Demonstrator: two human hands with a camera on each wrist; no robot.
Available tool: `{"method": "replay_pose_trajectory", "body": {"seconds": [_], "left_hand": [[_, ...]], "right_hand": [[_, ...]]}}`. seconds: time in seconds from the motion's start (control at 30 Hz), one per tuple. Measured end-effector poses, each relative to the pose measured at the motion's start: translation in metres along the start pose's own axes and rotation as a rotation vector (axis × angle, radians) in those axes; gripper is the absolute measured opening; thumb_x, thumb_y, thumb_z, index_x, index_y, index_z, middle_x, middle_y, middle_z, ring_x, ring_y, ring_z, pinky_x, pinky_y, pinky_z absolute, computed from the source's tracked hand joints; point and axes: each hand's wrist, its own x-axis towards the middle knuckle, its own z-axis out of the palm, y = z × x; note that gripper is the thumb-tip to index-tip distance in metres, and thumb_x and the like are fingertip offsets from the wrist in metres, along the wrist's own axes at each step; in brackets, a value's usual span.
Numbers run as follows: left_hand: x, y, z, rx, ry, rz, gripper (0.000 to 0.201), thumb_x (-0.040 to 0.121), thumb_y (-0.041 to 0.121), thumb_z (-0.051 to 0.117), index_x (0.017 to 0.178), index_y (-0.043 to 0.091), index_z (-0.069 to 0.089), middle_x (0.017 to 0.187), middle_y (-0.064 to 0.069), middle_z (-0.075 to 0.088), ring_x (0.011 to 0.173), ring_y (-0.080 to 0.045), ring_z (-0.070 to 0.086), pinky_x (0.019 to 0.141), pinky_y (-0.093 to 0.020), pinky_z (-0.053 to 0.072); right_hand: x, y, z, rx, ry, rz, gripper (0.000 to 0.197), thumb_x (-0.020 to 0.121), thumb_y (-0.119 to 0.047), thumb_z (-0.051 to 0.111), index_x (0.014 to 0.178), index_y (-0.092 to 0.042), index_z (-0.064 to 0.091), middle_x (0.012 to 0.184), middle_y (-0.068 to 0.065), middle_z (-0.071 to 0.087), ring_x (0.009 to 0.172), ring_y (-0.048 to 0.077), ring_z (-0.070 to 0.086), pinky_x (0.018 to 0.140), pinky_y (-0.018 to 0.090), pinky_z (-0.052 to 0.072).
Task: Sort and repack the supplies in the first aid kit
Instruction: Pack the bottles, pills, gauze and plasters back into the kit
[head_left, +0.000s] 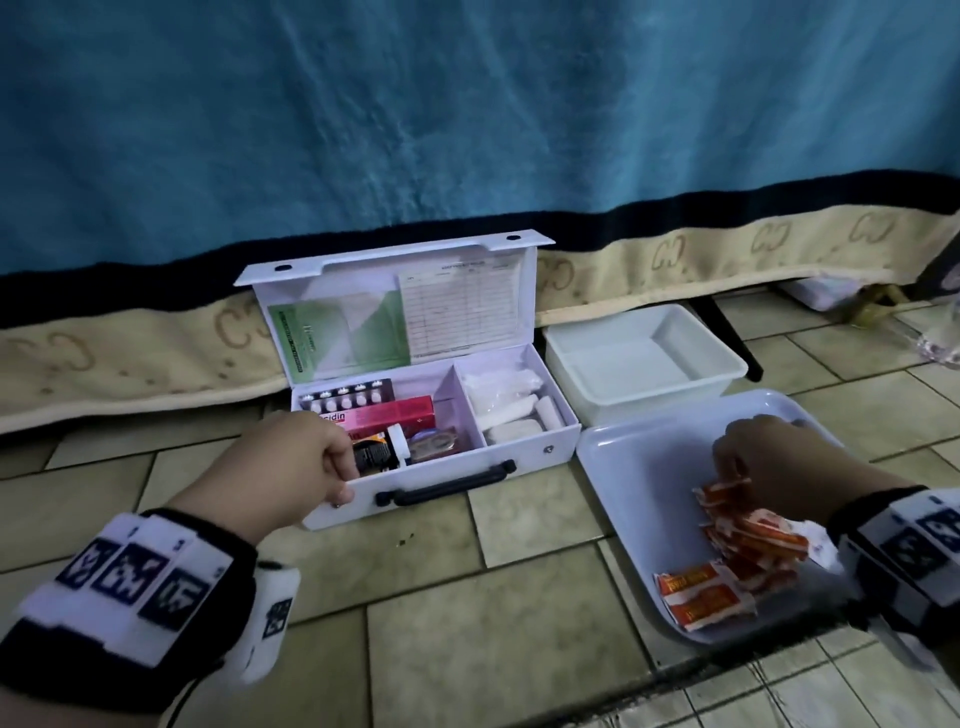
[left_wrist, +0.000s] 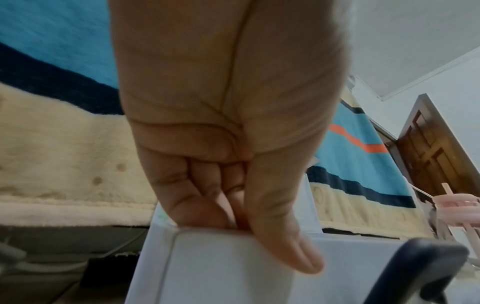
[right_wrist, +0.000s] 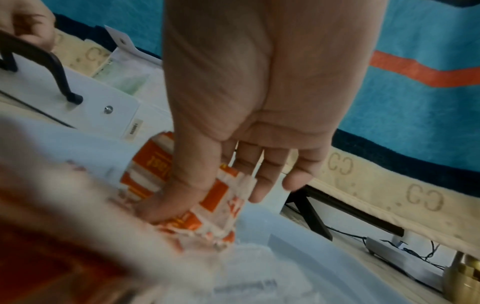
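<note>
The white first aid kit (head_left: 540, 460) lies open on the tiled floor, lid (head_left: 384, 260) up. Its left compartment holds a blister pack (head_left: 345, 399), a red box (head_left: 397, 415) and a dark bottle (head_left: 382, 453); the right one holds white gauze rolls (head_left: 511, 410). My left hand (head_left: 343, 480) grips the kit's front left corner, thumb outside the wall (left_wrist: 221, 267) and fingers inside (left_wrist: 241, 226). My right hand (head_left: 735, 470) reaches into the pale tray (head_left: 639, 467) and pinches a small stack of orange-and-white sachets (right_wrist: 221, 193) between thumb and fingers (right_wrist: 205, 205). More sachets (head_left: 748, 545) lie heaped in the tray.
An empty white tub (head_left: 644, 358) stands behind the tray, right of the kit. A blue and cream blanket (head_left: 467, 130) hangs from the bed right behind the kit. A dark bed leg (head_left: 732, 332) and a clear glass (head_left: 943, 338) are at the back right.
</note>
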Motion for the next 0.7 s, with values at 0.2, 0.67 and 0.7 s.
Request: {"method": "replay_pose_trajectory", "body": {"seconds": [0.2, 0.67, 0.7], "left_hand": [[0.003, 0.001, -0.001, 0.000, -0.026, -0.026, 0.029, 0.069, 0.010, 0.079, 0.054, 0.028, 0.061, 0.055, 0.012, 0.065, 0.061, -0.005, 0.064, 0.052, -0.021, 0.046], [-0.001, 0.010, -0.006, -0.056, -0.053, -0.127, 0.009, 0.075, 0.010, 0.075, 0.078, 0.019, 0.073, 0.078, 0.004, 0.073, 0.072, -0.011, 0.065, 0.057, -0.020, 0.046], [-0.002, 0.011, -0.006, -0.060, -0.039, -0.134, 0.010, 0.077, 0.009, 0.073, 0.082, 0.017, 0.074, 0.081, 0.003, 0.074, 0.072, -0.011, 0.065, 0.058, -0.020, 0.046]], "right_hand": [[0.006, -0.014, -0.052, 0.215, 0.098, 0.037, 0.035, 0.071, -0.033, 0.079, 0.051, -0.032, 0.050, 0.056, -0.008, 0.057, 0.050, -0.001, 0.045, 0.045, 0.013, 0.030], [0.105, -0.174, -0.151, 1.273, 0.535, -0.434, 0.023, 0.091, 0.003, 0.054, 0.078, -0.013, 0.064, 0.060, -0.016, 0.067, 0.060, -0.009, 0.058, 0.067, 0.009, 0.043], [0.108, -0.179, -0.157, 1.331, 0.594, -0.436, 0.023, 0.091, 0.004, 0.053, 0.081, -0.013, 0.065, 0.058, -0.022, 0.067, 0.059, -0.011, 0.059, 0.064, 0.006, 0.042]]}}
